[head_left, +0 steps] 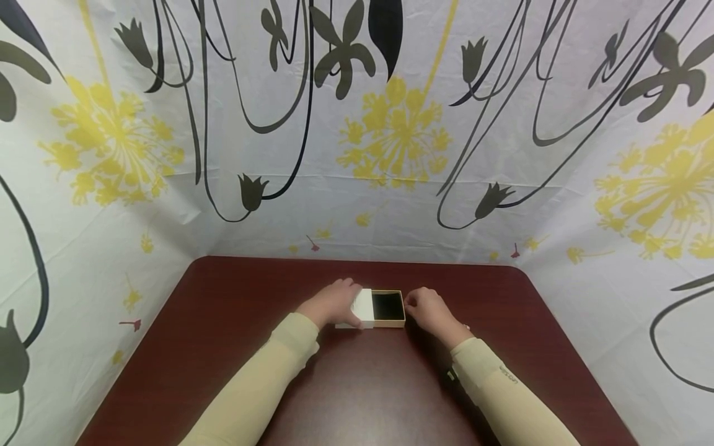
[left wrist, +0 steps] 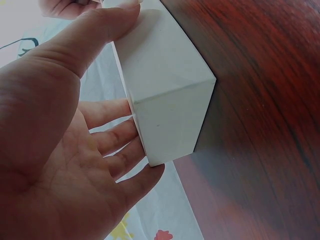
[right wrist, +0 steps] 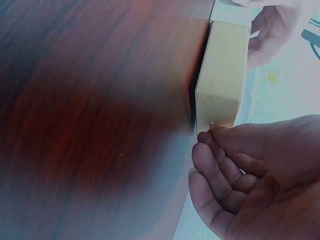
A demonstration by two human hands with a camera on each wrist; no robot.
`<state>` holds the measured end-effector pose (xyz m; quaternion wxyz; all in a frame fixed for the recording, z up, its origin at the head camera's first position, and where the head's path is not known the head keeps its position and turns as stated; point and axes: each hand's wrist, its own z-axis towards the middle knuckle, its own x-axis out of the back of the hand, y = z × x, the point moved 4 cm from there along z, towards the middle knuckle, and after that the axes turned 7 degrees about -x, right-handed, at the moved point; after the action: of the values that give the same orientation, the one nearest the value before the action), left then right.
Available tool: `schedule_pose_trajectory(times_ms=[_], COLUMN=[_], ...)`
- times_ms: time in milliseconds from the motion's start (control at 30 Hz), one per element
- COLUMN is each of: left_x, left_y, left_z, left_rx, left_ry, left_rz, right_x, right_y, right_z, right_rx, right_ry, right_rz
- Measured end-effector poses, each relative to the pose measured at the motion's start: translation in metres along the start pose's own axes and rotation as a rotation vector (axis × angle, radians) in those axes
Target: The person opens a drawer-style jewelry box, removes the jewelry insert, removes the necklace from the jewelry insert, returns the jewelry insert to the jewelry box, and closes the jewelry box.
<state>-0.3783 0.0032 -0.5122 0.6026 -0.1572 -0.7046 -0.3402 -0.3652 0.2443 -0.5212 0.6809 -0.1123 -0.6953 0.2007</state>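
Note:
A small slide-out box lies on the table, made of a white sleeve and a tan inner drawer with a black inside. The drawer sticks out of the sleeve's right end. My left hand grips the sleeve, thumb on one side and fingers on the opposite side, as the left wrist view shows near the sleeve's plain end. At the drawer's outer end, my right hand pinches a tiny pull between thumb and forefinger. The other right fingers are curled; most of the pull is hidden.
The dark red-brown wooden table has rounded far corners. A white cloth with yellow flowers and grey stems hangs behind the table and at both sides.

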Motion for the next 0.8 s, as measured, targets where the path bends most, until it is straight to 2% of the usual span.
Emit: schedule_pose_trajectory(times_ms=[300,533,800], left_x=[-0.0007,-0.0001,-0.0013], left_y=[-0.001,-0.0006,-0.0019], left_z=[0.0004,0.0008,0.0018], left_rx=[-0.004,-0.01,-0.009], left_ry=[0.002,0.005,0.002], left_rz=[0.009,0.006,0.013], right_x=[-0.0016,-0.0027,-0.0028], right_y=[-0.0001,-0.001,-0.0022], right_z=[-0.0002,0.0013,0.001], right_rx=[-0.021,-0.006,0.005], right_ry=[-0.025,-0.007,-0.021], right_rz=[0.012,-0.005,0.004])
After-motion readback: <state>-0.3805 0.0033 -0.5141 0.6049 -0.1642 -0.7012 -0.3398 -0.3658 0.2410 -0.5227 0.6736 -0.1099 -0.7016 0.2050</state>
